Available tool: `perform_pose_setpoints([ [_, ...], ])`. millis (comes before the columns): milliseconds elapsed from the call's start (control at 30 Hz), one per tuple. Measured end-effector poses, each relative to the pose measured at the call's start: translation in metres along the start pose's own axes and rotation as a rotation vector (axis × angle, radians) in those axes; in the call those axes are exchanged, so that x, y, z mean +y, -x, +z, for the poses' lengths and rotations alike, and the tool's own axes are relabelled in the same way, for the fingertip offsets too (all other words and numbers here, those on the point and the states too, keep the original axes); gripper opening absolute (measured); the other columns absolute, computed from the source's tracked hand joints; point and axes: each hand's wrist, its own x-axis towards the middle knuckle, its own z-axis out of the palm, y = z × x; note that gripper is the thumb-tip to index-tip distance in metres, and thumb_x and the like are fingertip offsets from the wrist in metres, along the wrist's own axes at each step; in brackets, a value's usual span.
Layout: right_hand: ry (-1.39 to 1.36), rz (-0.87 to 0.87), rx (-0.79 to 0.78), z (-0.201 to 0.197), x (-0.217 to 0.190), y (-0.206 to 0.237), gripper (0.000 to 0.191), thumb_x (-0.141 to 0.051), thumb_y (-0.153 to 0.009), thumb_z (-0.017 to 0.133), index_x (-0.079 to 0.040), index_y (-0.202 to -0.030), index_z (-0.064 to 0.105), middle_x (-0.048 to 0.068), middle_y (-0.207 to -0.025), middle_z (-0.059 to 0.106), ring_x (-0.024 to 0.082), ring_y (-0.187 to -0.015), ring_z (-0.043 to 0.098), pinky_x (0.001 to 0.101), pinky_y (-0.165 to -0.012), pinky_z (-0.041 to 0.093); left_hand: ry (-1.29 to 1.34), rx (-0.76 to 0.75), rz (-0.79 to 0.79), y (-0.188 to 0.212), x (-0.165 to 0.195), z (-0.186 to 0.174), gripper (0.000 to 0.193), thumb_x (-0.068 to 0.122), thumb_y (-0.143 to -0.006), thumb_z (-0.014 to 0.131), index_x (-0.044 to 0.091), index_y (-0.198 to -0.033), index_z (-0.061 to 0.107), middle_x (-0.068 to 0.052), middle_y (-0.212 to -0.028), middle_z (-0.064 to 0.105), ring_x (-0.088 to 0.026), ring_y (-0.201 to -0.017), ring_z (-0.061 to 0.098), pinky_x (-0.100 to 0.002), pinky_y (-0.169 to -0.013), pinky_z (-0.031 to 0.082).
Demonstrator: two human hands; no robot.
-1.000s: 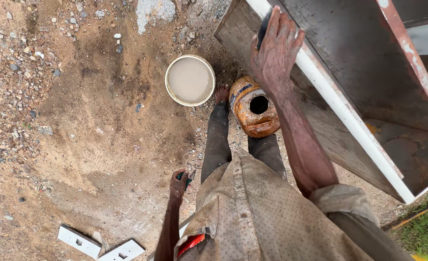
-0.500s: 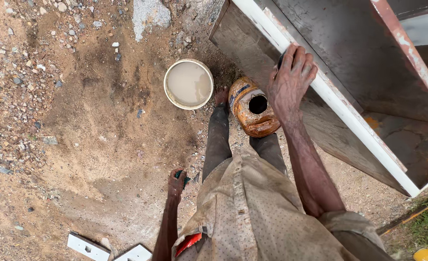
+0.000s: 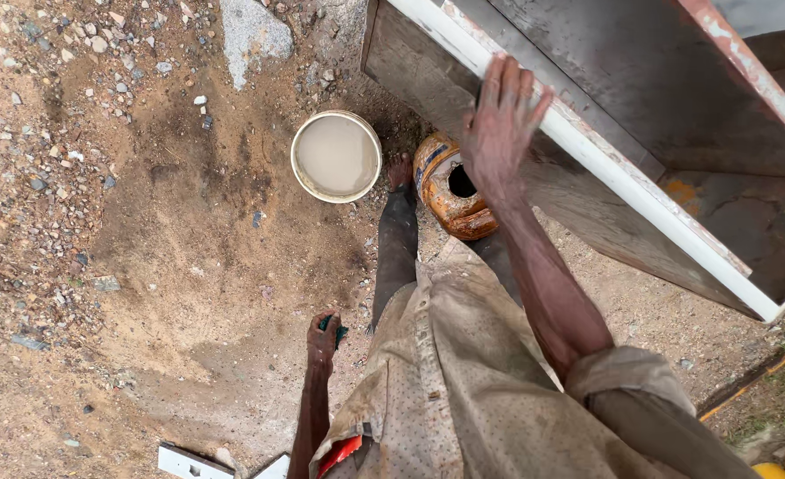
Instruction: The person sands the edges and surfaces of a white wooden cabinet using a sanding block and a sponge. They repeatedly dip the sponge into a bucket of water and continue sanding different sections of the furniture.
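The right hand (image 3: 499, 115) lies flat with its fingers spread on the white rail (image 3: 588, 160) of a big rusty metal box (image 3: 676, 98). It grips nothing. At 7 o'clock from it, just below the rail, stands an orange jug (image 3: 450, 191) with a dark hole. A bucket (image 3: 335, 155) of muddy water sits at 9 o'clock from the jug. Low down, the left hand (image 3: 323, 333) is closed around a small green thing (image 3: 339, 330). All around is dirt (image 3: 144, 266) with stones.
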Motion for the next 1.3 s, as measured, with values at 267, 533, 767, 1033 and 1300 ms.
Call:
perform_pose_setpoints([
  [267,0.089,0.123,-0.116,0.02,0.018,0.036,0.089,-0.002,-0.098,0.062,-0.01,-0.168,0.008,0.019,-0.175,0.019,0.037,-0.162,0.019,0.0696,-0.132,0.002,-0.158,-0.062,0.053,-0.024,0.013,0.005,0.041,0.023,-0.092,0.077,0.007,-0.127,0.062,-0.011,-0.103,0.071,-0.023,-0.084,0.074,-0.035,-0.07,0.067],
  [533,0.094,0.514,-0.2,0.001,0.338,0.324,0.094,-0.022,-0.098,0.074,-0.011,-0.171,0.016,0.019,-0.175,0.022,0.038,-0.162,0.013,0.0737,-0.123,-0.004,-0.366,-0.125,0.142,-0.041,0.029,0.007,0.034,0.021,-0.099,0.074,0.005,-0.126,0.061,-0.011,-0.109,0.07,-0.022,-0.088,0.074,-0.037,-0.072,0.066],
  [767,0.07,0.626,-0.06,0.02,0.391,0.388,0.089,-0.009,-0.091,0.072,-0.019,-0.17,0.032,0.016,-0.171,0.04,0.036,-0.163,0.027,0.0713,-0.128,0.002,-0.524,-0.095,0.124,-0.021,0.012,0.024,0.035,0.024,-0.098,0.074,0.006,-0.125,0.062,-0.011,-0.106,0.069,-0.023,-0.084,0.073,-0.039,-0.069,0.064],
  [1033,-0.002,0.575,-0.076,-0.005,0.401,0.387,0.077,-0.014,-0.098,0.072,-0.015,-0.169,0.04,0.017,-0.166,0.048,0.034,-0.157,0.036,0.0743,-0.122,0.007,-0.588,-0.115,0.105,0.002,-0.009,0.06,0.036,0.023,-0.096,0.074,0.006,-0.125,0.062,-0.011,-0.105,0.071,-0.023,-0.082,0.073,-0.039,-0.069,0.065],
  [1300,-0.015,0.58,-0.191,-0.03,0.416,0.389,0.072,-0.013,-0.086,0.075,-0.004,-0.154,0.052,0.024,-0.154,0.054,0.043,-0.145,0.041,0.073,-0.111,0.033,-0.591,-0.198,0.142,-0.001,-0.005,0.101,0.038,0.027,-0.097,0.076,0.003,-0.124,0.063,-0.011,-0.098,0.07,-0.021,-0.079,0.072,-0.036,-0.067,0.062],
])
